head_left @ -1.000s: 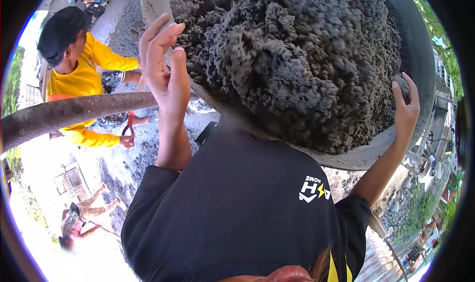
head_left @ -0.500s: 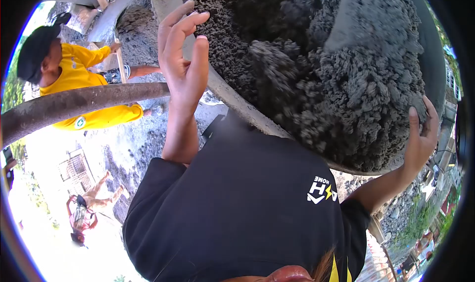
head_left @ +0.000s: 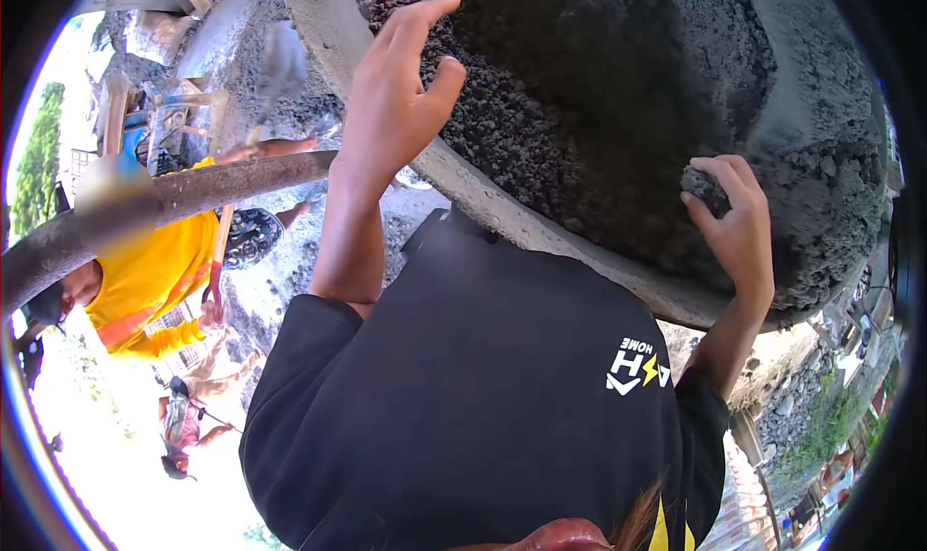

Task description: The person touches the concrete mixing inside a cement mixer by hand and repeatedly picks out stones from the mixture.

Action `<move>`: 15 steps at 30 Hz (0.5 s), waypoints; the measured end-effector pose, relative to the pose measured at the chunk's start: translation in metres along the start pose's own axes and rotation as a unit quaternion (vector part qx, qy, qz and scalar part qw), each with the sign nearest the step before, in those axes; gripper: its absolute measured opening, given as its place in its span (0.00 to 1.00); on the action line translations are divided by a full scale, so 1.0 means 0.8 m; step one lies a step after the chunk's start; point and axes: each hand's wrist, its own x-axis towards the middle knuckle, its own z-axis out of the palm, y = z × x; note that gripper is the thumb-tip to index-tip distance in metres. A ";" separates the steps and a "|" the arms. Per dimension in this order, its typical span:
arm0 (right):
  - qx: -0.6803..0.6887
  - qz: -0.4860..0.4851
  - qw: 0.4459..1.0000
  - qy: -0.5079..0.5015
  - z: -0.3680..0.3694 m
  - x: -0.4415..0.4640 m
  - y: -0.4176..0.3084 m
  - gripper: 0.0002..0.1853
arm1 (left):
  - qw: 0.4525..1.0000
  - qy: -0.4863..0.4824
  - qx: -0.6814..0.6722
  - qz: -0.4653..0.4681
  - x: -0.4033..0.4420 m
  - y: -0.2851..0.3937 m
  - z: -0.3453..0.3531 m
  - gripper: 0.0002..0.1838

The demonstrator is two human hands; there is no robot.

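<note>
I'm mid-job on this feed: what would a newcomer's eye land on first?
Probably the big round vessel of grey, crumbly mix filling the upper right, with the right hand gripping a rough lump over it. Next, the open left hand by the rim, and a yellow-shirted person at left, partly behind a thick curved bar.

Between the left hand [head_left: 401, 87] and the right hand [head_left: 736, 203], open room lies over the dark hollow [head_left: 599, 87] of the drum, bounded on the near side by its thick curved rim [head_left: 517, 213] and on the right by banked grey mix [head_left: 821, 198]. Left of the left wrist, a curved bar [head_left: 217, 186] crosses the way out, with a person in yellow [head_left: 159, 266] partly behind it; the near torso [head_left: 483, 387] closes off the space below the rim.
</note>
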 end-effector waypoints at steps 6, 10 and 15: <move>-0.014 0.055 0.998 -0.040 -0.019 -0.013 0.024 0.17 | 0.991 -0.124 0.037 -0.017 0.005 -0.006 0.027 0.30; -0.019 0.077 0.996 -0.051 -0.058 -0.026 -0.001 0.16 | 0.969 -0.237 0.045 -0.052 -0.008 0.005 0.024 0.29; -0.027 0.065 0.997 -0.029 -0.073 -0.033 -0.001 0.17 | 0.964 -0.257 0.041 -0.054 -0.004 0.017 0.017 0.29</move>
